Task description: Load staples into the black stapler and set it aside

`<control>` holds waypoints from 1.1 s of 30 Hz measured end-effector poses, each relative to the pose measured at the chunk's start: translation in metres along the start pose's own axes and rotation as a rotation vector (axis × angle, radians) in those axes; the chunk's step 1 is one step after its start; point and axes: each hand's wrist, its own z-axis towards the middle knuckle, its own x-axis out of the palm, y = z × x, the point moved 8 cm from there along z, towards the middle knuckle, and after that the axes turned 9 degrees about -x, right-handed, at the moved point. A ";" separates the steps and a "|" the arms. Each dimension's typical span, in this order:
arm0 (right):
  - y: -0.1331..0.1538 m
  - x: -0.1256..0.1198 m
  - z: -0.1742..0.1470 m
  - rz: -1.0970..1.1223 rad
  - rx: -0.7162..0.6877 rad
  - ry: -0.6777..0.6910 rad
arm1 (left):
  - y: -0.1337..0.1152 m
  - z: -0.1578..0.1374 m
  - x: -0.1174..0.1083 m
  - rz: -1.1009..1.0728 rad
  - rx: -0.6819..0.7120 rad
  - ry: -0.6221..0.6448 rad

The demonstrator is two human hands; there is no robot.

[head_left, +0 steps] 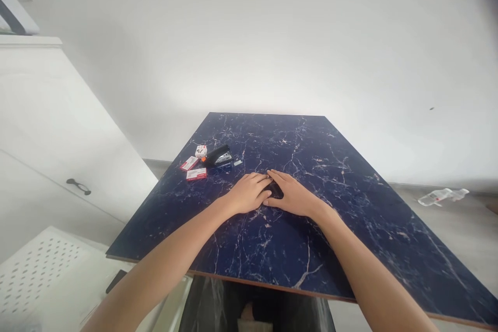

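Observation:
My left hand [250,192] and my right hand [291,194] meet over the middle of the table, fingertips and thumbs close together. Between them shows a small black object [276,190], low on the tabletop; the fingers curve round it and cover most of it, so its kind cannot be made out. To the left, apart from both hands, lies a black stapler [218,156] with a metal part. Beside it are a small white box [201,151] and two red-and-white boxes, one [190,163] behind the other [196,174]. A small pale piece [238,163] lies right of the stapler.
The dark blue marble-patterned table [272,137] reaches toward a white wall. A white cabinet [62,129] with a dark handle stands at left, above a white perforated surface [42,264]. Clear plastic bottles [441,196] lie on the floor at right.

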 end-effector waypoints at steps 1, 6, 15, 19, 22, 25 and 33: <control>0.001 0.000 0.000 -0.007 -0.009 -0.005 | 0.001 0.000 -0.001 0.003 -0.006 -0.009; 0.002 0.000 0.002 -0.039 -0.041 -0.016 | 0.000 0.001 0.000 0.013 0.006 -0.010; 0.012 -0.009 0.004 -0.047 -0.078 -0.127 | 0.004 0.002 -0.002 -0.014 -0.001 -0.072; 0.021 -0.012 0.003 -0.007 -0.129 -0.123 | 0.002 0.000 -0.002 -0.006 0.032 -0.039; 0.023 -0.013 0.001 -0.014 -0.126 -0.139 | -0.002 -0.002 -0.004 -0.017 0.039 -0.015; 0.023 -0.012 0.001 -0.020 -0.130 -0.153 | -0.005 -0.004 -0.009 -0.048 0.019 0.009; 0.012 0.008 -0.005 0.063 0.005 0.138 | -0.005 -0.011 0.000 -0.091 0.029 0.177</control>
